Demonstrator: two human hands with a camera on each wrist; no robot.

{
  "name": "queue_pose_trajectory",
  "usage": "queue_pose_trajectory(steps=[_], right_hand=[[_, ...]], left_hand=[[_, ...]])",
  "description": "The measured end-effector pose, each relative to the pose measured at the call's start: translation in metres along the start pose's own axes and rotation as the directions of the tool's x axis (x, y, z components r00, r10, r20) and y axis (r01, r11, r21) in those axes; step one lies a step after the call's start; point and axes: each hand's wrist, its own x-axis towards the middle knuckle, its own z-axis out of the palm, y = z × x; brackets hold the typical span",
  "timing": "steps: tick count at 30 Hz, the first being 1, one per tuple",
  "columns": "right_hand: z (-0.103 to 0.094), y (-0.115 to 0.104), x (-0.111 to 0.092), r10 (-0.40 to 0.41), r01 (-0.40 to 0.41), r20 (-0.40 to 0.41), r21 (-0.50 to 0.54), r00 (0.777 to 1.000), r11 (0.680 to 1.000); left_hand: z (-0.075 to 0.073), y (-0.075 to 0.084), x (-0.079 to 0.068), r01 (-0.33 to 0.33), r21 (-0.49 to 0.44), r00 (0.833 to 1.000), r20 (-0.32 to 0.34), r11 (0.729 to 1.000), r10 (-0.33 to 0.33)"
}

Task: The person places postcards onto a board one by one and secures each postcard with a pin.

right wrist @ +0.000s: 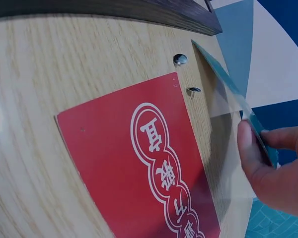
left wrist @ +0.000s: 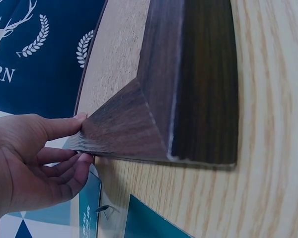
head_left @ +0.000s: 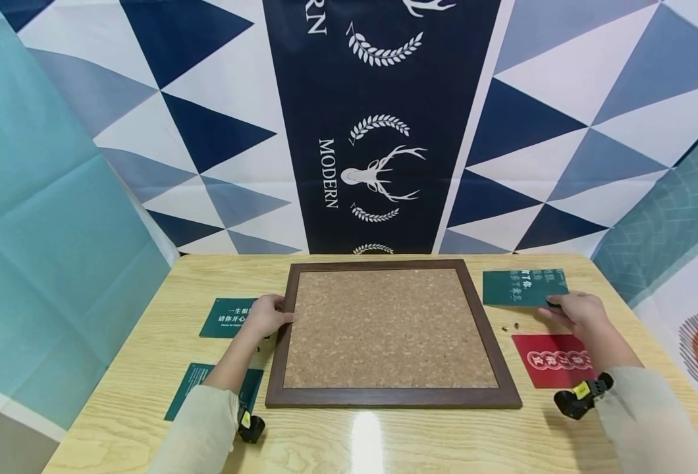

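A cork board in a dark brown wooden frame lies at the middle of the table. My left hand grips the frame's left side, thumb on its upper face and fingers at the outer edge in the left wrist view. At the right, my right hand pinches a dark green card with pale lettering by its right end. That card is tilted up off the table in the right wrist view. Below it lies a red card with white ringed characters, partly under my right forearm in the head view.
Two metal pushpins stand between the red card and the frame. On the left lie a green lettered card and another green card, partly behind my left arm. A pushpin is near them. A patterned cloth hangs behind the table.
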Motion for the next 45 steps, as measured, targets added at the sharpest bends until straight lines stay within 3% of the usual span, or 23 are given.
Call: queue_pose_trajectory(steps=[4,6,12,13,33,45], right_hand=[[-0.005,0.003,0.001,-0.063,0.058,0.050,0.102,0.997,0.993],[-0.010,0.009,0.010,-0.089,0.080,0.054,0.147,0.995,0.986],[-0.014,0.009,0.005,-0.120,0.106,0.056,0.218,0.991,0.970],[-0.012,0.004,-0.004,-0.117,0.102,0.059,0.217,0.991,0.971],[-0.010,-0.006,-0.013,-0.126,0.087,0.128,0.275,0.984,0.958],[0.000,-0.011,-0.022,-0.170,0.106,0.188,0.307,0.967,0.946]], left_hand=[[0.000,0.000,0.000,0.000,-0.004,1.000,0.003,1.000,0.000],[0.000,0.000,0.000,0.002,-0.005,1.000,0.002,1.000,-0.002],[0.000,0.001,0.002,0.004,0.000,1.000,-0.011,1.000,-0.004],[0.000,0.001,0.001,0.002,0.001,1.000,-0.012,1.000,-0.002],[0.000,0.000,0.001,0.002,-0.027,1.000,-0.008,1.000,-0.002],[0.001,-0.001,0.000,-0.008,-0.013,1.000,0.004,1.000,0.008]])
